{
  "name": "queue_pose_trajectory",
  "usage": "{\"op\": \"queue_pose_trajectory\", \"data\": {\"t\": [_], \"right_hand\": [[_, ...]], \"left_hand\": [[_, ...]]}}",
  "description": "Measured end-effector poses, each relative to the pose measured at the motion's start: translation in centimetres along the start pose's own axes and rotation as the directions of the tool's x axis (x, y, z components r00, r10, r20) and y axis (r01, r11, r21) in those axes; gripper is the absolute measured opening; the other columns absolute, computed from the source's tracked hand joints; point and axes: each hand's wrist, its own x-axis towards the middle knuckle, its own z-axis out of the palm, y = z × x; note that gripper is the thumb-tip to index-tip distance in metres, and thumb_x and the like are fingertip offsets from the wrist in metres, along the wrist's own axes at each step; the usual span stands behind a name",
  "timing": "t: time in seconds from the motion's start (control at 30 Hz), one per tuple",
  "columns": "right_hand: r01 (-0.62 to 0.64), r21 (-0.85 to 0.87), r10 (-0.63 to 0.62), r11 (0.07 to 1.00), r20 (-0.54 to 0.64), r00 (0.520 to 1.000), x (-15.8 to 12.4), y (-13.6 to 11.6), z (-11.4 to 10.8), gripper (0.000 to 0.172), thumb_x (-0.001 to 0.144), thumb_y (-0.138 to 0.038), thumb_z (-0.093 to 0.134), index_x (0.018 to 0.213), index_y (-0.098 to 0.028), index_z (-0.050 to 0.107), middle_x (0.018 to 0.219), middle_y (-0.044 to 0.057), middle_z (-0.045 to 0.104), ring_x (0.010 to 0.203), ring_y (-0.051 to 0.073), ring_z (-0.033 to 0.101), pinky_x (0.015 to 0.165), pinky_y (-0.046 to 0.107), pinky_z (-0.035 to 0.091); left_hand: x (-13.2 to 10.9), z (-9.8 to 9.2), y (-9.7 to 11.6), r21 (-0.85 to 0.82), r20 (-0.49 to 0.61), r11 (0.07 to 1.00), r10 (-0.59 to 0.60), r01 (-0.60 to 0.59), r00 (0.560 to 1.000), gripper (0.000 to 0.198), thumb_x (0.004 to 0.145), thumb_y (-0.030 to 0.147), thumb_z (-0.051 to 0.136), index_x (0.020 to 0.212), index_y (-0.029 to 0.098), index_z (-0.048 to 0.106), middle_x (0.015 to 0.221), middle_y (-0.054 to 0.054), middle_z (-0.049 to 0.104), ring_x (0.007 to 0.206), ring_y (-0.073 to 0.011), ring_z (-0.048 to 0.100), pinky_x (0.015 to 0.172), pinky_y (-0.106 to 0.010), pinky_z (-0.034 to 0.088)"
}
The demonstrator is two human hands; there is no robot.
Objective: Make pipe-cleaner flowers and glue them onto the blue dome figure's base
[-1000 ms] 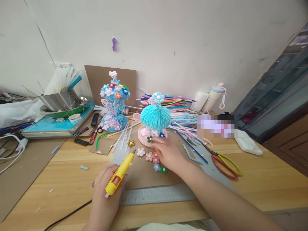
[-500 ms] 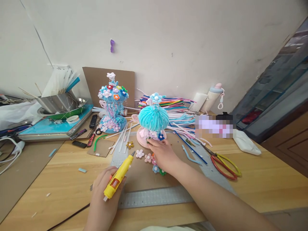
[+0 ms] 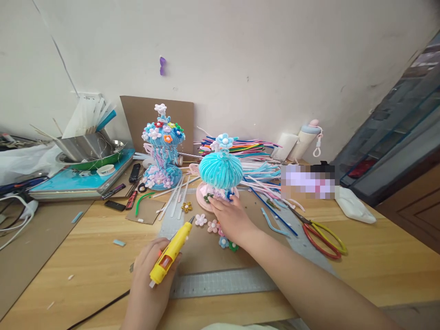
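My left hand (image 3: 151, 266) is wrapped round a yellow hot glue gun (image 3: 172, 252), its nozzle pointing up and away, to the right. My right hand (image 3: 233, 217) reaches to the round pink base (image 3: 202, 201) of a pipe-cleaner lamp with a turquoise dome (image 3: 221, 169). Its fingertips hold a dark green flower (image 3: 208, 197) against the front of that base. A dark blue flower (image 3: 229, 195) sits on the base, partly behind the fingers. Nearer lie a gold flower (image 3: 186, 207), a pale lilac flower (image 3: 200, 220), a blue flower (image 3: 223, 242) and a green flower (image 3: 233, 246).
A finished-looking flowered lamp (image 3: 163, 137) stands back left. Pipe cleaners (image 3: 237, 149) are piled along the wall. Scissors (image 3: 325, 240) with red and yellow handles lie right. A metal bowl (image 3: 85, 145) sits far left. The glue gun's cord (image 3: 99, 310) crosses the front left.
My right fingertips have brought the dark green flower slightly left on the pink base, and more of it shows. The left hand keeps the glue gun in place. The view has shifted slightly.
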Motion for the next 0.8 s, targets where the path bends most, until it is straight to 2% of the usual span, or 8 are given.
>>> {"op": "queue_pose_trajectory", "data": {"t": [0.13,0.33,0.47,0.63,0.8], "right_hand": [[0.023,-0.016,-0.023,1.0,0.0,1.0,0.0,0.0,0.2,0.055,0.078,-0.018,0.051,0.133,-0.014,0.044,0.145,0.01,0.038,0.128,0.026,0.035,0.105,0.053,0.014],[0.012,-0.053,-0.015,0.999,-0.056,0.998,-0.3,-0.5,0.5,0.058,0.078,-0.021,0.055,0.135,-0.017,0.04,0.144,0.011,0.039,0.119,0.029,0.041,0.098,0.052,0.025],[0.015,-0.074,-0.022,0.997,-0.091,0.996,-0.4,-1.1,0.5,0.049,0.085,-0.026,0.05,0.131,-0.014,0.043,0.142,0.012,0.042,0.115,0.031,0.042,0.092,0.049,0.03],[0.025,-0.107,-0.034,0.994,-0.083,0.996,-0.4,-1.5,0.3,0.038,0.086,-0.028,0.05,0.12,-0.011,0.051,0.143,0.015,0.04,0.113,0.032,0.044,0.091,0.048,0.031],[0.023,-0.112,-0.031,0.993,-0.073,0.997,-0.4,-1.6,0.4,0.034,0.087,-0.028,0.048,0.117,-0.012,0.053,0.143,0.016,0.04,0.112,0.032,0.045,0.09,0.046,0.033]], "left_hand": [[0.0,0.0,0.0,-0.013,-0.004,1.0,-0.001,0.001,1.0,0.01,0.084,0.03,0.056,0.092,0.025,0.054,0.098,-0.003,0.058,0.094,-0.0208,0.054,0.08,-0.034,0.043],[-0.1,0.0,0.0,-0.009,-0.007,1.0,0.001,-0.001,1.0,0.01,0.084,0.03,0.055,0.093,0.025,0.054,0.099,-0.004,0.057,0.095,-0.0215,0.054,0.081,-0.035,0.043],[-0.1,0.0,0.0,0.001,-0.007,1.0,-0.008,0.008,1.0,0.011,0.084,0.031,0.055,0.093,0.025,0.055,0.1,-0.004,0.058,0.096,-0.0219,0.054,0.082,-0.035,0.042],[0.0,0.0,0.2,-0.004,-0.018,1.0,-0.007,0.007,1.0,0.012,0.084,0.032,0.055,0.094,0.025,0.055,0.1,-0.004,0.058,0.096,-0.0222,0.054,0.082,-0.036,0.043],[0.0,0.0,0.1,-0.013,-0.006,1.0,-0.021,0.021,1.0,0.012,0.084,0.032,0.055,0.093,0.025,0.055,0.099,-0.004,0.058,0.095,-0.0221,0.054,0.08,-0.036,0.043]]}}
